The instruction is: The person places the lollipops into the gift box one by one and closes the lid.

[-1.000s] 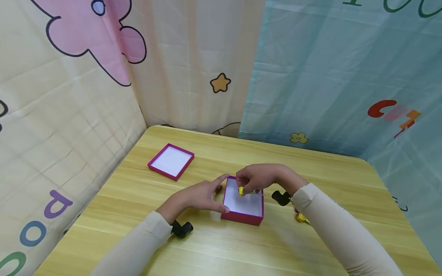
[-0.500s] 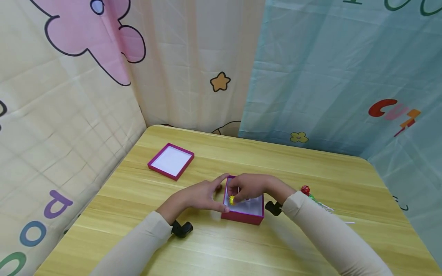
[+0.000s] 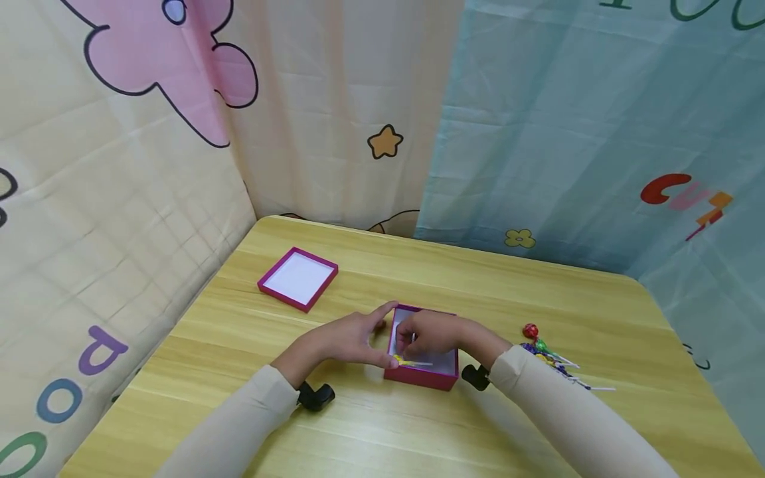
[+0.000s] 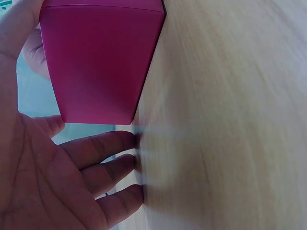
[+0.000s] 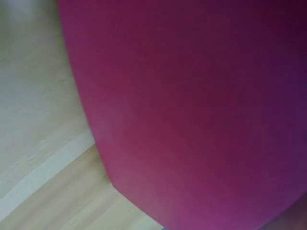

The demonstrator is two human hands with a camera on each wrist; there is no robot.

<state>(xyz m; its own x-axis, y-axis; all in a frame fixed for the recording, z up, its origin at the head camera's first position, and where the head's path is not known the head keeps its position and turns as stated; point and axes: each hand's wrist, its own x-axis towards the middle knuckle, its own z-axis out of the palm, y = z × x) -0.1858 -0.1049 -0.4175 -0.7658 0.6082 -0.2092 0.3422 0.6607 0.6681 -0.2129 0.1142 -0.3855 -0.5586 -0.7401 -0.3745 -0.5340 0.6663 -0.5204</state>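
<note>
A small magenta box [image 3: 421, 377] with a pale inside stands without its lid on the table. My left hand [image 3: 352, 340] spans its left side, thumb and index finger spread to the corners. In the left wrist view, the left hand's other fingers [image 4: 112, 175] rest on the tabletop, apart from the box wall [image 4: 100, 62]. A yellow lollipop [image 3: 412, 362] lies inside along the near wall, its stick toward the right. Just beyond the lollipop, my right hand [image 3: 433, 332] reaches into the box with bent fingers, apparently holding nothing; the fingertips are partly hidden. The right wrist view mostly shows magenta box wall [image 5: 192, 115].
The box's shallow lid [image 3: 297, 279] lies inside-up at the back left of the wooden table [image 3: 370, 431]. Right of the box, several wrapped lollipops [image 3: 540, 345] lie in a pile, partly covered by the right sleeve [image 3: 574, 405]. Printed curtains hang behind the table.
My right hand has moved left and down into the box and let go of the yellow lollipop, which lies at the near wall. The left hand and lid stay put.
</note>
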